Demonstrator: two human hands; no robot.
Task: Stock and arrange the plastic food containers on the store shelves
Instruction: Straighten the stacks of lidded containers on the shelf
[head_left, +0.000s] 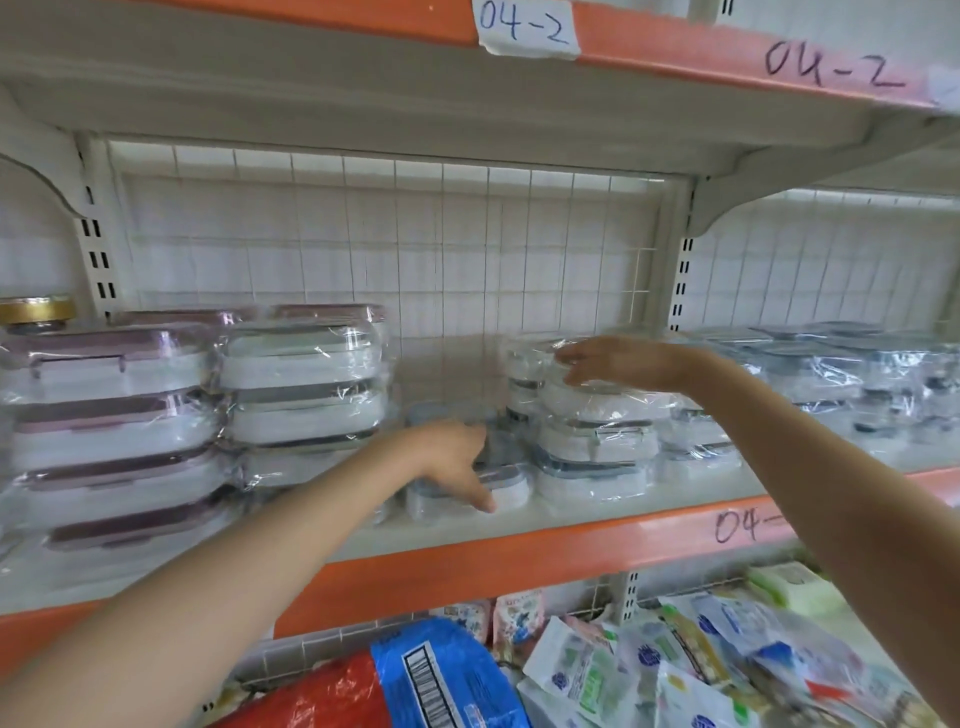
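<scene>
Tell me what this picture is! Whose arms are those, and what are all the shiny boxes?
The camera sits on a person's head, so you see their own two arms reaching out. They are filling a store shelf with plastic food containers wrapped in shiny film. The left hand rests on a small grey-lidded container low on the shelf. The right hand touches the top of a stack of containers. Bigger purple-lidded containers are piled on the left. Bags of other goods lie below.

left hand: arm extended, fingers loosely pointing down | right hand: arm raised, fingers spread flat
</scene>
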